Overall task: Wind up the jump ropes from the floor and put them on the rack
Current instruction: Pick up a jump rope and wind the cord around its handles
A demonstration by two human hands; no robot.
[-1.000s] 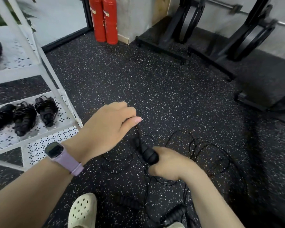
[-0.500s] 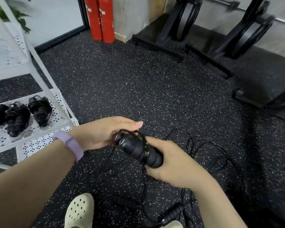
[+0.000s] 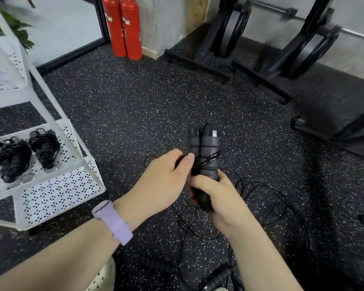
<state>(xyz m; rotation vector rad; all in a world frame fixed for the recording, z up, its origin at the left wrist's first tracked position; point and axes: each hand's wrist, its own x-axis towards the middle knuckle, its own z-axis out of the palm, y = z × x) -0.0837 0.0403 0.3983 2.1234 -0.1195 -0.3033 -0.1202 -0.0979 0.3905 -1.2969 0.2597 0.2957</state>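
Observation:
My right hand (image 3: 219, 198) grips the lower end of two black jump rope handles (image 3: 205, 152) held side by side and pointing up. Black cord is wound round them in a few turns. My left hand (image 3: 166, 175) pinches that cord against the handles' left side. Below my hands, loose black cord (image 3: 261, 198) trails in loops on the floor. Two more black handles lie on the floor, one (image 3: 156, 264) near my shoe and one (image 3: 218, 278) at the bottom edge. The white perforated rack (image 3: 57, 196) stands at the left, with wound ropes (image 3: 43, 148) on its lower shelf.
Two red fire extinguishers (image 3: 124, 28) stand against the back wall. Black weight-plate racks (image 3: 229, 38) stand at the back right. A cream perforated shoe (image 3: 102, 278) shows at the bottom edge. A purple watch sits on my left wrist.
The handle bundle has swung from lying sideways to standing upright in my right hand. My left hand has moved onto the bundle's left side, pinching the cord, with more turns wound on.

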